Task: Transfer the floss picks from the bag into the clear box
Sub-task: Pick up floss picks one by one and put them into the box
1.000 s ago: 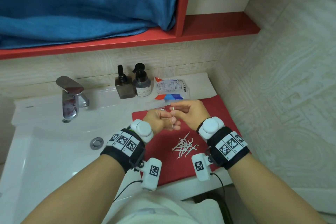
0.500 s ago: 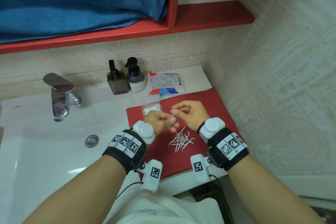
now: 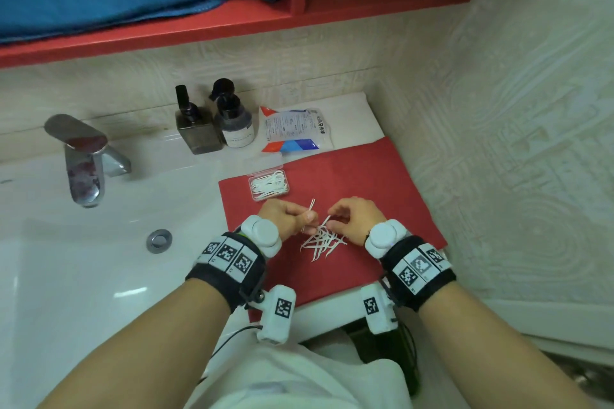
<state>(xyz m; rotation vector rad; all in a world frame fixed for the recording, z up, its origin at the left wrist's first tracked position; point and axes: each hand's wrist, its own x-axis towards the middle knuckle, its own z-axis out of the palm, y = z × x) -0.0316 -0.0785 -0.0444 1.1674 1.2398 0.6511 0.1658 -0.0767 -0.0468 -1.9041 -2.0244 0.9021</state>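
Starting nearest, both forearms reach forward over the red mat (image 3: 365, 183) on the desk (image 3: 332, 312), wrists banded with marker-printed trackers. Between the hands lies a loose pile of floss picks (image 3: 320, 241), crossed over one another on the mat, not yet boxed. The left hand (image 3: 287, 216) has its fingers curled round a small bunch of picks (image 3: 311, 206) whose ends stick up above the knuckles. The right hand (image 3: 354, 217), fingers bent down over the pile's far edge, pinches a single pick (image 3: 327, 220) at its tip (gathering one at a time into the other hand's bunch, I would judge). Just beyond the hands sits the clear box (image 3: 269, 185), open and already holding a layer of picks lying side by side. Farther back, the bag (image 3: 294, 131) lies flat and looks emptied, near the two dark pump bottles (image 3: 212, 123). So the task seems well along: some picks are in the box, the pile and the held bunch remain.
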